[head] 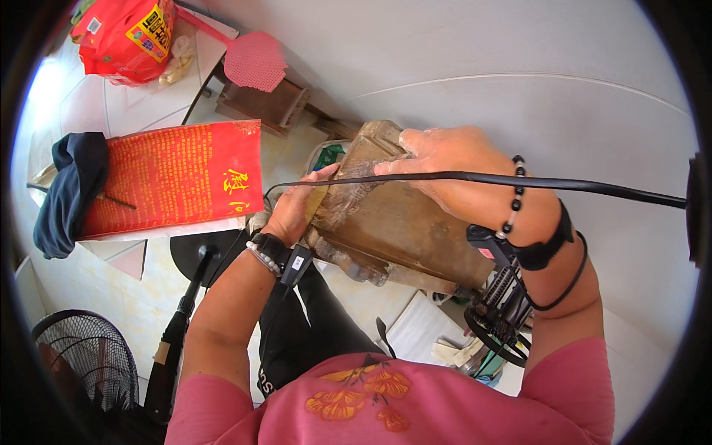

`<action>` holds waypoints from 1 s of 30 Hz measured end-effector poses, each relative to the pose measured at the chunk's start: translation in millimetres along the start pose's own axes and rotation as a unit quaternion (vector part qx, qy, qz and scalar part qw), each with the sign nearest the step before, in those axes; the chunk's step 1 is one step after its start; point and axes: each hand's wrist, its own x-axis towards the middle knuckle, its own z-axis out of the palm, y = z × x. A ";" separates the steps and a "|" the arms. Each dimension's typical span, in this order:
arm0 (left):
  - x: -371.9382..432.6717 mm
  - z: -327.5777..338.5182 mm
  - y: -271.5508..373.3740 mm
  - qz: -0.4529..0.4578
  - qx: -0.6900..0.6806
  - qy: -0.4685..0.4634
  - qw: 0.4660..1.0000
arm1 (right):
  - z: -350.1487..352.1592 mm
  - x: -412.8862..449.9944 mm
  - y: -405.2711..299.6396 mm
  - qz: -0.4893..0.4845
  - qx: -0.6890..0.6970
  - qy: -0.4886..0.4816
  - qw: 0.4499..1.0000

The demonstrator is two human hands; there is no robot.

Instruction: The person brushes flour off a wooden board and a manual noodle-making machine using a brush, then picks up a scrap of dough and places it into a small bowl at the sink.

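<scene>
A worn brown wooden piece [425, 228] with carved, rounded edges lies slantwise before me. Something like clear plastic film or tape [353, 194] covers its left end. My left hand [292, 208] grips that end from the side, and a yellow strip [316, 204] shows between the hand and the wood. At the far corner, my right hand [450, 161] touches the wood with thumb and forefinger apart; its palm side is hidden. Pale dust coats the fingers. A black cable [500, 179] crosses the view in front of both hands.
A red sheet with yellow writing [178, 178] and a dark cloth [75, 189] lie left. Behind are a red package [119, 41], a pink fly swatter [256, 61] and a wooden box [261, 105]. A fan [89, 356], a black stand [172, 339] and machinery [498, 303] stand nearer.
</scene>
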 end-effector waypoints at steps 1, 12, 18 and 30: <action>1.1 0.3 -0.3 -0.003 -0.012 -0.003 1.000 | -12.7 0.2 -5.0 -0.047 -0.036 0.028 0.998; 2.2 0.8 -0.2 -0.019 -0.045 -0.009 0.999 | 60.9 -72.8 38.1 0.019 -0.134 -0.308 0.942; 1.9 -5.6 0.6 -0.022 -0.056 -0.014 0.998 | 55.6 -24.4 8.7 0.119 0.094 -0.175 0.973; 3.5 -12.9 0.0 -0.061 -0.115 -0.043 0.991 | -9.5 26.4 0.8 -0.056 0.020 -0.024 0.998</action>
